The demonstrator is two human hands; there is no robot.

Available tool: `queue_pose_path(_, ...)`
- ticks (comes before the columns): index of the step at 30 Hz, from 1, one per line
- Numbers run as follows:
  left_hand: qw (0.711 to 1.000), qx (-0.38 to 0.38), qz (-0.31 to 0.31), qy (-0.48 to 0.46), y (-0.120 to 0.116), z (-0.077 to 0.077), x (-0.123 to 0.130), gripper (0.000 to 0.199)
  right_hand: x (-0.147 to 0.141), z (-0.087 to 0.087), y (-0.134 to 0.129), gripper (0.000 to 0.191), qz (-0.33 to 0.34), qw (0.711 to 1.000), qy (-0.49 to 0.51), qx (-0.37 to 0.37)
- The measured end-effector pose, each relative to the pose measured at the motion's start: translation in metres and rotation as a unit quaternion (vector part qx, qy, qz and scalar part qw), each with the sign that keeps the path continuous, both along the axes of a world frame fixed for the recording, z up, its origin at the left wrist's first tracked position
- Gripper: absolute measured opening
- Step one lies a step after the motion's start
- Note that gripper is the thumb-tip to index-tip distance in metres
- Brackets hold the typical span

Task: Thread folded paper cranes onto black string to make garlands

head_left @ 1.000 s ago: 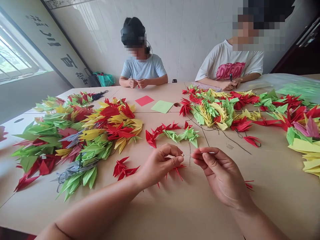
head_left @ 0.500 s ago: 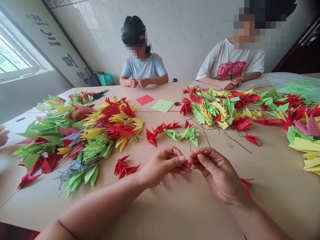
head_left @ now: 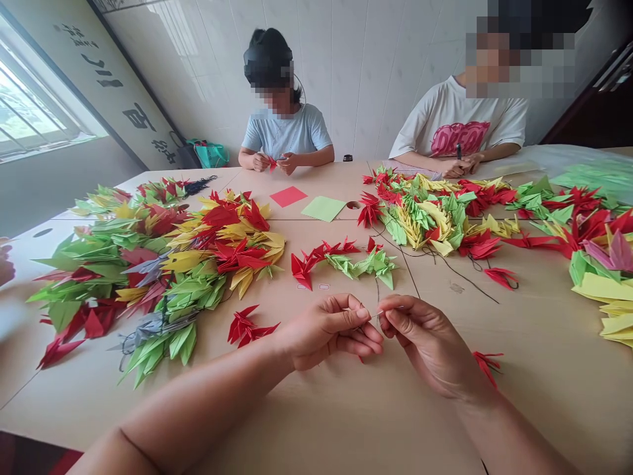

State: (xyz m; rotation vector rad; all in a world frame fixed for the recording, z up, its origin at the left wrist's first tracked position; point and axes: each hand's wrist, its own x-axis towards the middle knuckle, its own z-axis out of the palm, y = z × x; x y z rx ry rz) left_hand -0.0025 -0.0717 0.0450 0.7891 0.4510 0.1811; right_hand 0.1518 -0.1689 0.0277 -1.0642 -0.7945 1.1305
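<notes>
My left hand (head_left: 331,330) pinches a thin, pale needle (head_left: 374,315) between thumb and forefinger, its other fingers curled loosely. Close against it, my right hand (head_left: 425,340) is closed in a pinch on what looks like a fine thread; the fingertips hide most of it. A dark thread (head_left: 378,290) runs down between the hands from a string of green folded-paper cranes (head_left: 363,265). Joined beside these is a row of red paper cranes (head_left: 321,254). Red folded pieces (head_left: 250,328) lie left of my left hand, and another red piece (head_left: 487,366) lies by my right wrist.
Heaps of coloured paper cranes cover the table's left (head_left: 148,264) and right (head_left: 430,211). A red square sheet (head_left: 288,196) and a green one (head_left: 324,208) lie beyond. Across the table, one person (head_left: 287,135) handles red paper; another (head_left: 459,125) holds a pen.
My hands have drawn slightly apart, and the thin needle now shows between their fingertips. Red paper has come into view in the opposite person's hands. The view has shifted slightly.
</notes>
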Motion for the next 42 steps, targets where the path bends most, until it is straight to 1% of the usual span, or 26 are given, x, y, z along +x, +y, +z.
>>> queue_pose_path(5,1.000,-0.019,-0.013,0.003,0.0005,-0.0003,0.0005,0.017,0.0000,0.0013,0.0001,0.010,0.004,1.000,-0.009,0.023)
queue_pose_path(10,1.000,-0.017,-0.021,0.005,0.0003,-0.0011,0.0004,0.016,-0.0001,0.0015,-0.0005,0.007,0.043,0.998,0.031,0.044)
queue_pose_path(13,1.000,-0.016,-0.025,0.002,0.0003,-0.0019,0.0001,0.015,-0.0006,0.0016,-0.0011,0.007,0.053,0.996,0.045,0.052)
queue_pose_path(19,0.999,-0.022,-0.031,0.005,0.0003,-0.0014,0.0003,0.016,-0.0020,0.0034,-0.0022,0.006,0.054,0.995,0.071,0.048)
queue_pose_path(25,0.999,-0.026,-0.042,0.008,0.0012,-0.0015,0.0008,0.016,-0.0012,0.0044,-0.0030,0.005,0.061,0.994,0.075,0.043)
queue_pose_path(31,0.998,-0.032,-0.054,0.018,0.0020,-0.0023,0.0004,0.018,-0.0009,0.0044,-0.0047,0.007,0.054,0.997,0.054,0.033)
queue_pose_path(37,0.998,-0.024,-0.032,0.041,0.0022,-0.0010,0.0017,0.015,0.0002,0.0059,-0.0051,0.005,0.049,0.996,0.058,0.041)
queue_pose_path(39,0.999,-0.021,-0.019,0.037,0.0028,-0.0014,0.0021,0.016,0.0027,0.0068,-0.0053,0.004,0.035,0.997,0.056,0.046)
queue_pose_path(42,0.999,-0.023,0.005,0.028,0.0042,-0.0033,0.0022,0.017,0.0070,0.0085,-0.0051,0.005,-0.004,0.998,0.041,0.051)
